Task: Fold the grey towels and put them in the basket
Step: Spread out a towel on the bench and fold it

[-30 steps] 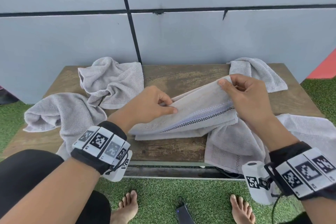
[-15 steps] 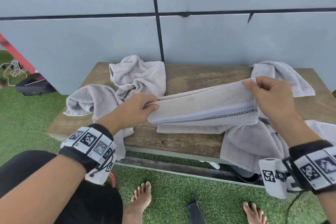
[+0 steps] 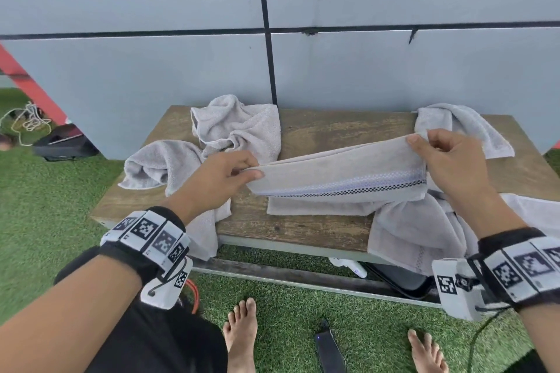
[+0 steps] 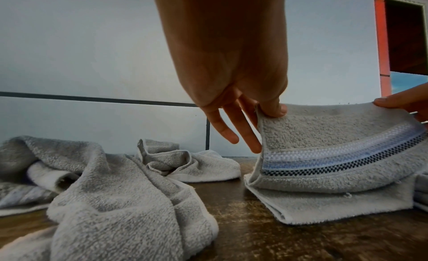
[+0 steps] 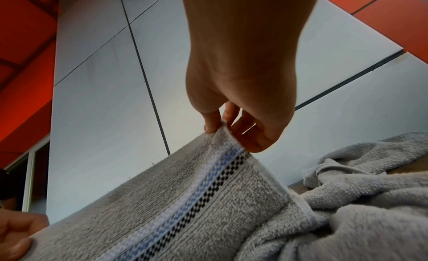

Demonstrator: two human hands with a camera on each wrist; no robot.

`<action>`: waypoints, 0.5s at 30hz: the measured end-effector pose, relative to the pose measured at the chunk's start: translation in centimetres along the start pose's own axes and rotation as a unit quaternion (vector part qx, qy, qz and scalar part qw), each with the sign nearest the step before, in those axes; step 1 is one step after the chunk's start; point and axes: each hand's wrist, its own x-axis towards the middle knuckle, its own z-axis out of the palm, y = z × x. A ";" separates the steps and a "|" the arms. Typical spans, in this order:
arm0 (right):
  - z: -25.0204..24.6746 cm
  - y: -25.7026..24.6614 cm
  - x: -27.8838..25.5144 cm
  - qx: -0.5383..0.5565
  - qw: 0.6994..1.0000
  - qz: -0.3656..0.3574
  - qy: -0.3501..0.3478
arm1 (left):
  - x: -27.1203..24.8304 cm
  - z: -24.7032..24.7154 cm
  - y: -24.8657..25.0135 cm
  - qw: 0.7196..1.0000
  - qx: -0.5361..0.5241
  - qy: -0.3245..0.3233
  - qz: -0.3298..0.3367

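A grey towel (image 3: 339, 172) with a blue and black checked stripe is stretched above the wooden table (image 3: 303, 227), folded over with its lower layer lying on the wood. My left hand (image 3: 224, 179) pinches its left end between thumb and fingers. My right hand (image 3: 445, 157) pinches the far right corner. The left wrist view has the thumb pressed on the striped towel (image 4: 336, 155). In the right wrist view, thumb and forefinger nip the corner of the towel (image 5: 185, 201). No basket is in view.
Crumpled grey towels lie at the back left (image 3: 239, 130), the left edge (image 3: 160, 166), the back right (image 3: 466, 127) and hanging over the front right edge (image 3: 418, 233). A grey panel wall stands right behind the table. Bare feet and a dark phone (image 3: 328, 348) are on the green turf.
Both hands have drawn apart, pulling the striped towel out longer and tauter. The head view has swung, so the table sits further right in the frame.
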 end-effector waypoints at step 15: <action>-5.3 -10.0 5.6 0.040 0.999 -0.017 0.008 | 8.6 -9.5 9.3 0.990 0.089 0.093 0.057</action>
